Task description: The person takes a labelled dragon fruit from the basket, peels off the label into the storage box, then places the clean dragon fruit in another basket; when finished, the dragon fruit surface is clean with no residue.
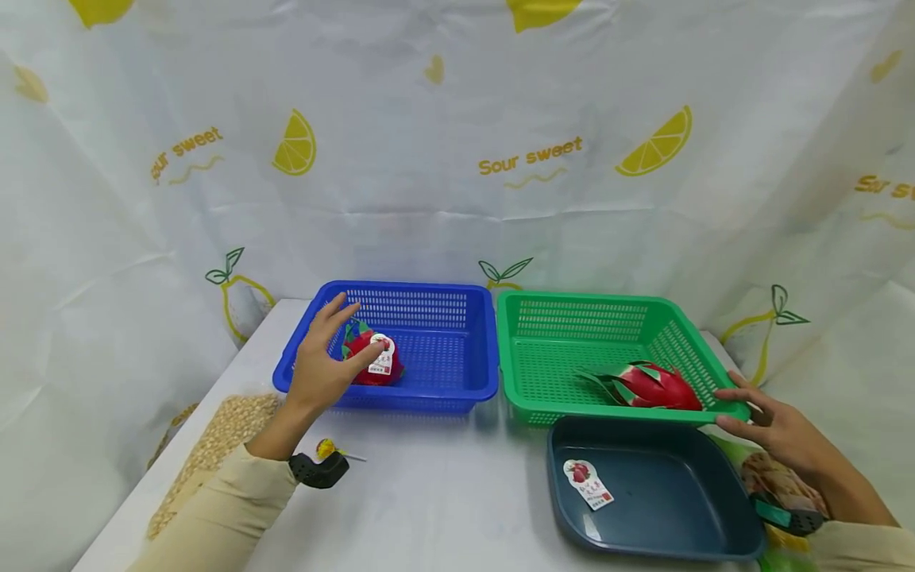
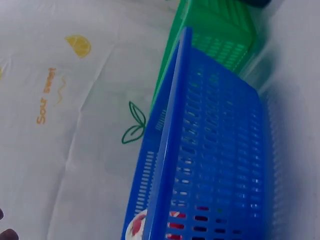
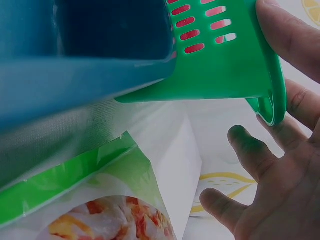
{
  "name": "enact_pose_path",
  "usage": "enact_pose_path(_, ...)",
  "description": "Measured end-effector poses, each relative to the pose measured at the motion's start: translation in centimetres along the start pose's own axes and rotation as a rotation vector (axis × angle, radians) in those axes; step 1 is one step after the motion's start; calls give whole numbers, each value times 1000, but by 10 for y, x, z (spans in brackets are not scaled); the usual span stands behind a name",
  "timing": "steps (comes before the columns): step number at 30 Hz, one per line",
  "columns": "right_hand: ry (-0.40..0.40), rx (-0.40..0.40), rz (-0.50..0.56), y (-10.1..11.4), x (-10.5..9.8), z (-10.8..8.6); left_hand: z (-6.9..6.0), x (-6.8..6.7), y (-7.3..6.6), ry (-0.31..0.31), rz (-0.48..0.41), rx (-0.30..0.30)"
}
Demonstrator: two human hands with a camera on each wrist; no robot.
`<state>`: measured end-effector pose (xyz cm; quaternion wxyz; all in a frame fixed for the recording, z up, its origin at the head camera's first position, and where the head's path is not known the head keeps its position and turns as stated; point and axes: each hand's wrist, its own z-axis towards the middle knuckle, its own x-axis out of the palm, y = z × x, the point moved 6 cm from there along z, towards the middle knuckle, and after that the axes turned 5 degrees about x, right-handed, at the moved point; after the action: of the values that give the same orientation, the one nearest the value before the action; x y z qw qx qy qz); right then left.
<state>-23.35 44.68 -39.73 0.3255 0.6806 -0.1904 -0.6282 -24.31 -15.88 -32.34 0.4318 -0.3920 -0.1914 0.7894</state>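
Head view: left hand (image 1: 325,361) released, fingers spread over blue perforated plastic basket (image 1: 457,394), thumb overlapping white paper tag (image 1: 381,361) on red, green-tipped dragon fruit (image 1: 360,343) in that basket's left end; contact can't be told. Right hand (image 1: 775,429) at near right corner of green perforated plastic basket (image 1: 546,365); second red dragon fruit (image 1: 661,388) lies inside. Handling, my judgement: take the left fruit round its body, not by the tag; keep the right basket level. Tag print looks Chinese, too small to read; same for loose tag (image 1: 588,485) in dark blue plastic tub (image 1: 665,492). White lemon-print sheet (image 1: 400,143) reads "Sour sweet". Left wrist view: fingertips only, grip can't be told here; "Sour sweet" again. Right wrist view: thumb and fingers lightly grasping green rim corner; green-and-white plastic bag (image 3: 75,175) below, no readable brand.
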Motion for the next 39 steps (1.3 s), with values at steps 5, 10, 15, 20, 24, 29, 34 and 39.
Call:
enact_pose_path(5,8,2,7,-1,0,0,-7,-16,14,-35,-7,-17)
enact_pose_path(10,15,17,6,-2,0,0,-13,-28,31,-44,22,-69)
enact_pose_path(15,20,24,10,-3,1,1,-22,-36,53,-49,69,-155)
enact_pose_path(20,22,28,20,-3,1,1,-34,-40,77,-38,93,-246)
enact_pose_path(24,21,34,27,-4,1,2,-41,-41,91,-23,99,-294)
enact_pose_path(29,23,33,17,-4,2,2,-45,-41,104,-8,103,-348)
enact_pose_path(34,14,39,9,-4,4,2,-46,-40,114,19,105,-372)
enact_pose_path(39,8,47,-6,-4,5,1,-49,-39,122,34,130,-394)
